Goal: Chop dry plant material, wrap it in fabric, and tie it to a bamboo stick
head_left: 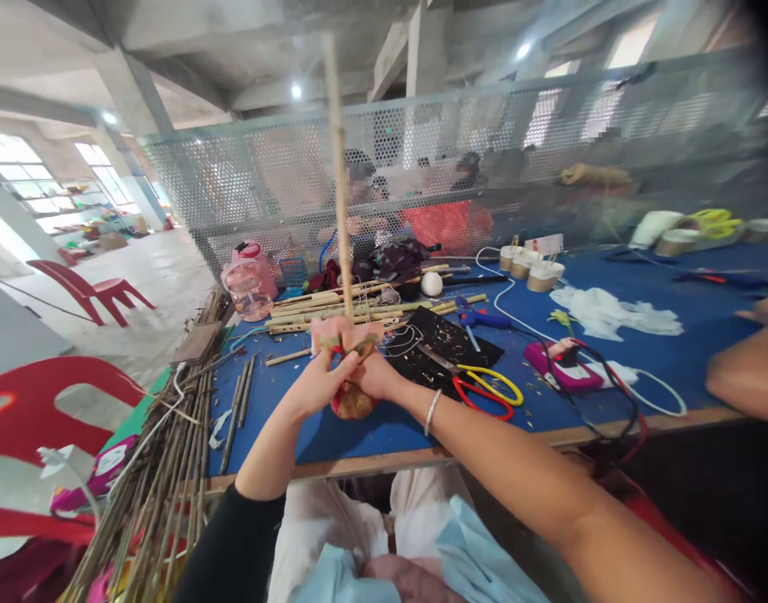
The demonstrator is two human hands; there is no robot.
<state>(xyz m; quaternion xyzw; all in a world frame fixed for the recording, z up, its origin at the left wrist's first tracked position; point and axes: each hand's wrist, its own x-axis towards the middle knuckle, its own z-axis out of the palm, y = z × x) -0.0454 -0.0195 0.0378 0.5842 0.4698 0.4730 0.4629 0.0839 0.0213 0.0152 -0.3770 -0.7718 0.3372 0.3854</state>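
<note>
A long thin bamboo stick stands upright in front of me, its lower end gripped between both hands. My left hand is closed around the stick's base from the left. My right hand is closed on it from the right, a silver bangle on the wrist. Below the hands hangs a small reddish-brown rounded piece, partly hidden. The hands hover over the near edge of a blue table.
Bamboo sticks lie across the table and in a bundle at its left. Scissors with yellow and red handles, a black mat, a pink jug, a pink device with cables, tape rolls. Another person's arm at right. Red chairs left.
</note>
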